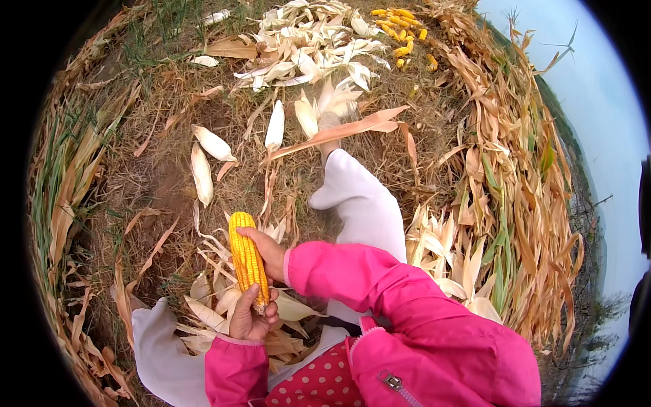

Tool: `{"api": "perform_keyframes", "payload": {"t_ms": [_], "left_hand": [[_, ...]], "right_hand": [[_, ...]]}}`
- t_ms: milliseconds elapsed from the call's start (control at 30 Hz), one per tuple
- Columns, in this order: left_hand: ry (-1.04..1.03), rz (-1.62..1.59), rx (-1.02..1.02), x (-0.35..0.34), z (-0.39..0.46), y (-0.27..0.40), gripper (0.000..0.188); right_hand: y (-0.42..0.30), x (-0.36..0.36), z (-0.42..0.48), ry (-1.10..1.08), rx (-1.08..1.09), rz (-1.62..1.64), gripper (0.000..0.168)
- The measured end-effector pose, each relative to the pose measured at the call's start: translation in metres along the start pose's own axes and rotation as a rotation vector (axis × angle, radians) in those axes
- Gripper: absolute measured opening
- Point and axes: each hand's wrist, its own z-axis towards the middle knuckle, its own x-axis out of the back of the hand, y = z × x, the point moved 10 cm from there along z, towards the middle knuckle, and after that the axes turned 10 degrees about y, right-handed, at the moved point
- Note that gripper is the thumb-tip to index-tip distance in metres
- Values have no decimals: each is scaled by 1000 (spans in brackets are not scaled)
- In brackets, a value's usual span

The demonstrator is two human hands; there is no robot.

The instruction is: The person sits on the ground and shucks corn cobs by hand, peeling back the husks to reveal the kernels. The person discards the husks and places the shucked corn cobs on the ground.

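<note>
A yellow ear of corn (247, 254), stripped of its husk, is held between both my hands above the ground. My left hand (253, 313) grips its lower end, where the cut stalk base shows. Around the upper part wraps my right hand (264, 250), its thumb lying on the kernels. Below the hands, loose pale husks (292, 308) lie between my legs. Ahead of me on the ground are ears still in their husks: one at the left (202, 174), another just above it (213, 144), and one standing out white further right (275, 125).
A heap of pale husks (310, 46) lies at the far side, with several husked yellow ears (401, 23) piled to its right. Dry corn stalks (519, 203) form a bank along the right; more stalks and grass (61, 203) line the left. A long dry leaf (351, 129) crosses my outstretched foot.
</note>
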Motion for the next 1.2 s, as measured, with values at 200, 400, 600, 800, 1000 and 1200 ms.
{"api": "perform_keyframes", "payload": {"t_ms": [200, 400, 600, 800, 1000, 1200], "left_hand": [[-114, 335, 7, -29, -13, -7, 21], [62, 456, -351, 7, -25, 58, 19], [186, 715, -543, -7, -27, 77, 24], [216, 761, -452, 2, -16, 75, 25], [260, 728, -316, 6, 9, 71, 29], [282, 658, -194, 11, 31, 56, 31]], "right_hand": [[-62, 71, 51, 142, 38, 36, 31], [-440, -4, -36, -481, 1032, 397, 50], [-465, 22, 10, 230, 1199, -582, 41], [-398, 156, 154, 842, 828, -1248, 50], [-391, 170, 205, 1151, 809, -1712, 68], [-397, 179, 229, 1168, 646, -1983, 72]]}}
